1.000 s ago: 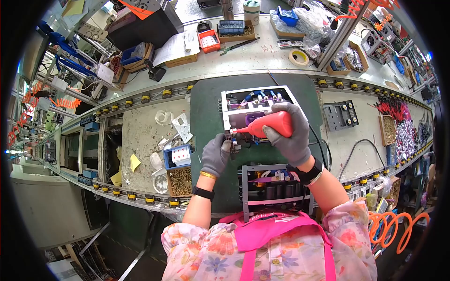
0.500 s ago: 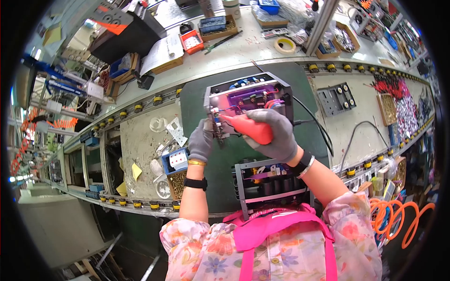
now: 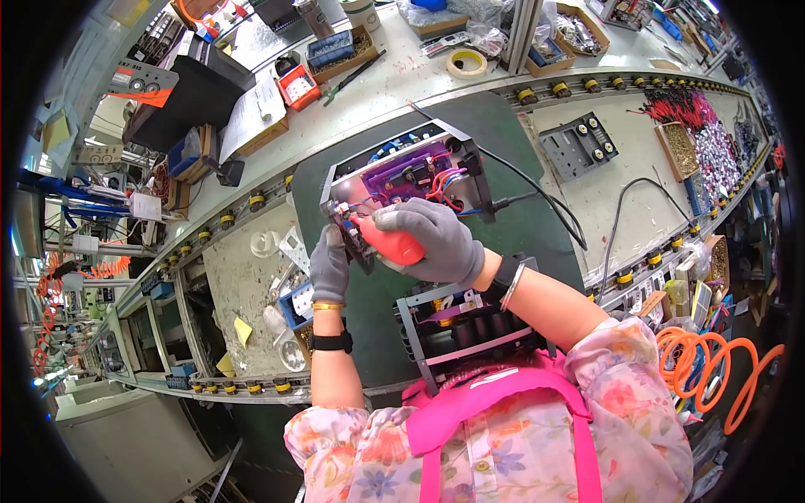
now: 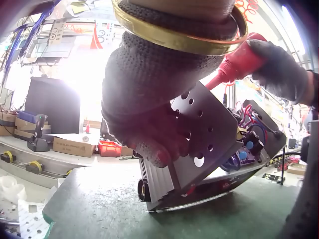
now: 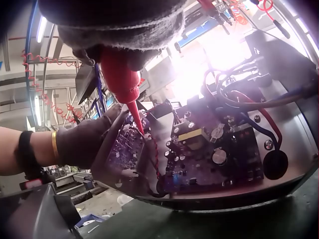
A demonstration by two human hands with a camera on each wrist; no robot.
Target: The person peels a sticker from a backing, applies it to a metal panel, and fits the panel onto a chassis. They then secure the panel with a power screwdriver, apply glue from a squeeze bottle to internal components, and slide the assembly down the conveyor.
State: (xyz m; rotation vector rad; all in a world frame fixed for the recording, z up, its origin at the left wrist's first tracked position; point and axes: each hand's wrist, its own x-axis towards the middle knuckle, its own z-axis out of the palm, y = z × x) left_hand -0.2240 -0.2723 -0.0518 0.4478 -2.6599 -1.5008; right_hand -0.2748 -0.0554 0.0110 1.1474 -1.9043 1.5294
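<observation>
My gloved right hand grips a red squeeze bottle with its long nozzle pointing down. In the right wrist view the nozzle has its tip right at white connectors on a small circuit board. That board sits inside a dark perforated panel at the left end of an open metal chassis. Gloved too, my left hand holds this panel by its edge, and the panel leans outward. A larger purple-lit board with red and blue wires fills the chassis.
A second open chassis stands on the green mat close to the person's body. Black cables run off to the right. Beyond the mat lie a dark bracket and, at left, a blue bin.
The chassis has turned and its left end panel leans outward more. Both hands have shifted left in the head view, with the bottle's nozzle staying at the panel. The head view has rotated.
</observation>
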